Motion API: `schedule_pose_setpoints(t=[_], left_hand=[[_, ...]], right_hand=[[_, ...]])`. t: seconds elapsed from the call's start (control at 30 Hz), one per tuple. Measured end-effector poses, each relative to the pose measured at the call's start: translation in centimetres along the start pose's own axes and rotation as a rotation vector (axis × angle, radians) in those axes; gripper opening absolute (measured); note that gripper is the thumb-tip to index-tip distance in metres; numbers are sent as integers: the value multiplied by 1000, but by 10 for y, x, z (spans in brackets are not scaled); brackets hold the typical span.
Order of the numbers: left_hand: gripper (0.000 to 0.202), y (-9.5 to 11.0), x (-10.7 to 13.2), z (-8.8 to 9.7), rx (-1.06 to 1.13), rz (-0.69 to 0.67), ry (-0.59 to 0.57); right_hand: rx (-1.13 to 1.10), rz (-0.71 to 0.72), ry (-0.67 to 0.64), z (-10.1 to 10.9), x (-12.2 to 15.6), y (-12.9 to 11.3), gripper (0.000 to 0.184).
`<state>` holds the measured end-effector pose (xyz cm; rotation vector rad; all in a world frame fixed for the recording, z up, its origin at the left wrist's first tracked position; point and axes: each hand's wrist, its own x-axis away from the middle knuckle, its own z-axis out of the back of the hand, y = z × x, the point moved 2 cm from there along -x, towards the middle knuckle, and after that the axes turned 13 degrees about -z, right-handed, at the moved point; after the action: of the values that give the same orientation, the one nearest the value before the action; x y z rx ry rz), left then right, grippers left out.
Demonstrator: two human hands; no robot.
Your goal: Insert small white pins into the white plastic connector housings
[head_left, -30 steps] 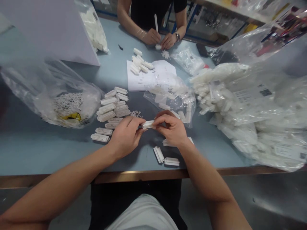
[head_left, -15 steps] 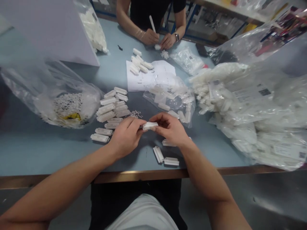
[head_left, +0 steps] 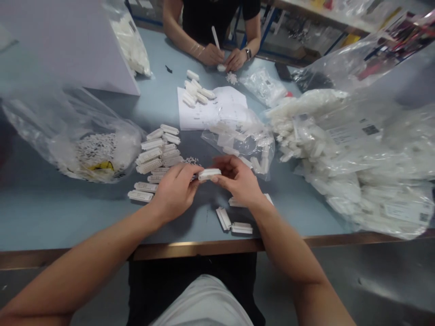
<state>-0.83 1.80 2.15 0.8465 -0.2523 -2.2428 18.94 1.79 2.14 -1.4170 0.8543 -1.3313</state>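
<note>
Between my two hands is a narrow white plastic strip-shaped part (head_left: pixel 210 174), held above the table. My left hand (head_left: pixel 176 188) pinches its left end, and my right hand (head_left: pixel 238 179) has thumb and fingers closed at its right end. Just beyond my left hand lies a small heap of tiny white pieces (head_left: pixel 191 160), partly hidden. Stacked white plastic parts (head_left: pixel 149 155) of the same look sit to the left. Near the front edge rest two loose parts, one upright-angled (head_left: pixel 223 218) and one flat (head_left: pixel 242 227). Others lie partly covered by my right wrist.
A clear bag of small white pieces (head_left: pixel 97 147) stands left; large bags of white parts (head_left: pixel 356 172) fill the right. A thin clear bag (head_left: pixel 243 136) overlaps a printed sheet (head_left: pixel 190 118). Across the table, a co-worker's hands (head_left: pixel 212 54) hold a white pen-like tool and a small part.
The white part in my hands has tilted slightly and shifted a little up and left. My right fingers have loosened somewhat around it. The whole view has shifted slightly.
</note>
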Motion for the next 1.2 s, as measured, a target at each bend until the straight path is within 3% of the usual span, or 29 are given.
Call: schedule_pose_setpoints(t=[0.1,0.2,0.33,0.47,0.77,0.97,1.2], left_hand=[[20,-8,-8,11,-35,234,42],[23,-14,-14,20,-37,383,85],[23,-14,-17,22,-13,404,103],[23,-12,-17,19,8,404,98],[24,-13,-16,16,-18,390,63],[25,-12,-15,13,-30,407,32],[23,-12,-11,9,-7,356,3]], right_hand=[[60,68,94,-3,-5,1,37],[420,180,94,-13,-7,-1,9],[893,357,-66,-34,-8,3,6],[1084,390,-104,-45,-12,10,9],[1092,394,-75,-44,-13,12,8],[1212,376,-78,-45,-12,12,18],[828,301,140,-5,-8,6,15]])
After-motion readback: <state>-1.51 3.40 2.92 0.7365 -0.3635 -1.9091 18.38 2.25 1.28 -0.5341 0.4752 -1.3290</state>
